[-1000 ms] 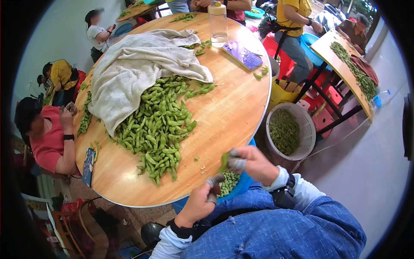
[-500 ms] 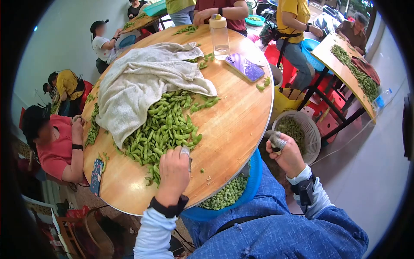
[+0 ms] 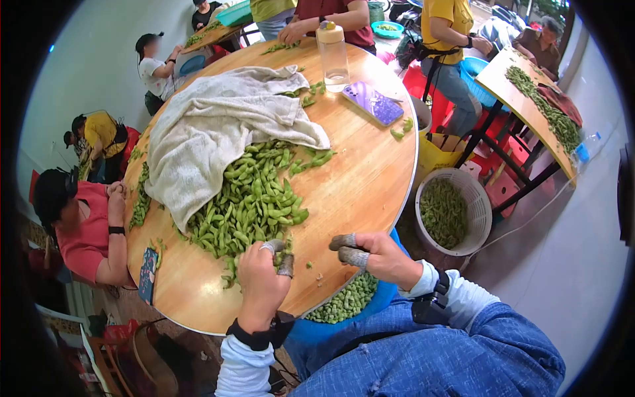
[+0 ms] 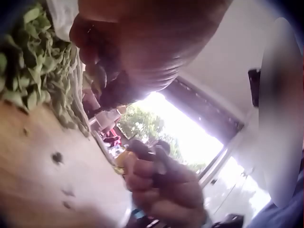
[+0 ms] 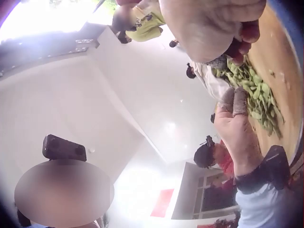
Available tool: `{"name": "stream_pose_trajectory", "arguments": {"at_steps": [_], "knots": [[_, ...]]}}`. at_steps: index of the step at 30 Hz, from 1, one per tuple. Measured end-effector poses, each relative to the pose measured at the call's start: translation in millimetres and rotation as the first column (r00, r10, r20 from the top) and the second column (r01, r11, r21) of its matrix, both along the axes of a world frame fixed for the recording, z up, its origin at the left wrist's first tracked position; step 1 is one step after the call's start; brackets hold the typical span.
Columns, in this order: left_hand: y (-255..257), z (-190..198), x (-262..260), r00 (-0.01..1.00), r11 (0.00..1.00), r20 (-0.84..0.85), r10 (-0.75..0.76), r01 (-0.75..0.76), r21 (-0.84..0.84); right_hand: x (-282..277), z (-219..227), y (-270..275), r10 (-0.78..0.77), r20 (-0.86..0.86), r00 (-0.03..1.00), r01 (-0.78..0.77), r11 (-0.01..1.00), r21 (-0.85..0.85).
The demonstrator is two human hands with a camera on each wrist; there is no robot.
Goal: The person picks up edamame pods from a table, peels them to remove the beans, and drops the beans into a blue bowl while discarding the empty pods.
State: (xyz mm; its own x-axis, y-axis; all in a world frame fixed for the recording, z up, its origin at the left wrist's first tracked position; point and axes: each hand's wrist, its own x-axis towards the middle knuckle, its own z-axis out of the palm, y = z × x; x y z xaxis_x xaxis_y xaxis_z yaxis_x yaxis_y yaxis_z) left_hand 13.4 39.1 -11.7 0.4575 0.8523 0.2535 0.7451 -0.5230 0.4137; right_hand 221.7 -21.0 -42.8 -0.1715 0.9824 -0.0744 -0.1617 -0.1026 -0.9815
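My left hand [image 3: 263, 281], its thumb and a finger wrapped in grey tape, is at the near edge of the pile of green soybean pods [image 3: 254, 198]. Between its fingers a green pod [image 4: 99, 78] shows in the left wrist view, partly hidden by the hand. To its right my right hand [image 3: 390, 261] hovers by the table rim, taped thumb and finger stretched toward the left, with nothing visible between them. Below both hands, a blue basin [image 3: 383, 291] on the lap holds shelled green beans [image 3: 347, 301].
A grey towel [image 3: 211, 132] covers part of the pile on the round wooden table [image 3: 357, 178]. A bottle [image 3: 333, 56] and a purple phone [image 3: 372, 104] stand and lie at the far right. On the floor, a white basket [image 3: 479, 218] contains pods. Other people sit or stand around.
Both hands were together over the basin, then parted, the left reaching to the pile and the right swinging out near the basket. Now the right has returned leftward, and the left has drawn slightly back.
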Motion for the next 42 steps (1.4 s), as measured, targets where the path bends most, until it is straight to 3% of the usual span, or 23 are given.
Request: {"name": "stream_pose_trajectory", "arguments": {"at_steps": [2, 4, 6, 9, 15, 21, 33, 36, 38, 39, 42], "knots": [[-12.3, 2.6, 3.8, 0.943, 0.978, 0.321, 0.082, -0.014, -0.209, -12.6, 2.6, 5.5, 0.036, -0.086, 0.996, -0.04, 0.998, -0.052], [-22.2, -3.6, 5.4, 0.871, 0.935, 0.471, 0.142, 0.038, -0.352, -23.8, 6.0, 8.5, 0.077, -0.234, 0.969, -0.105, 0.988, -0.111], [-29.4, -15.6, 0.9, 0.794, 0.864, 0.566, 0.222, 0.11, -0.492, -30.6, 5.1, 11.7, 0.117, -0.219, 0.969, -0.14, 0.986, -0.091], [-35.7, -24.1, 0.2, 0.629, 0.808, 0.713, 0.31, 0.221, -0.546, -31.5, 6.3, 12.0, 0.163, -0.182, 0.97, -0.182, 0.979, -0.091], [-41.3, -10.5, -2.3, 0.587, 0.682, 0.724, 0.362, 0.362, -0.635, -29.5, 16.0, 6.0, 0.126, -0.125, 0.984, -0.141, 0.983, -0.121], [-43.4, -5.9, -1.4, 0.624, 0.656, 0.696, 0.356, 0.363, -0.661, -29.1, 22.1, 5.0, 0.141, -0.082, 0.987, -0.153, 0.977, -0.151], [-49.4, -10.5, -0.2, 0.582, 0.551, 0.677, 0.45, 0.416, -0.724, -29.0, 5.9, 1.9, 0.101, -0.072, 0.992, -0.105, 0.993, -0.06], [-56.2, -24.7, 9.5, 0.648, 0.8, 0.705, 0.288, 0.243, -0.549, -27.9, 7.1, 0.8, 0.053, -0.076, 0.996, -0.057, 0.997, -0.054], [-52.5, -15.7, 7.4, 0.901, 0.977, 0.429, -0.06, 0.141, -0.161, -26.9, 10.5, -0.7, 0.043, -0.098, 0.994, -0.048, 0.997, -0.056], [-50.9, -12.0, 6.7, 0.965, 0.986, 0.203, -0.166, 0.157, 0.061, -25.6, 15.9, -0.8, 0.052, -0.118, 0.992, -0.059, 0.997, -0.058], [-51.9, -18.2, 5.1, 0.966, 0.979, 0.19, -0.178, 0.156, 0.129, -20.0, 12.6, -0.1, 0.154, -0.161, 0.975, -0.185, 0.962, -0.201]]}}
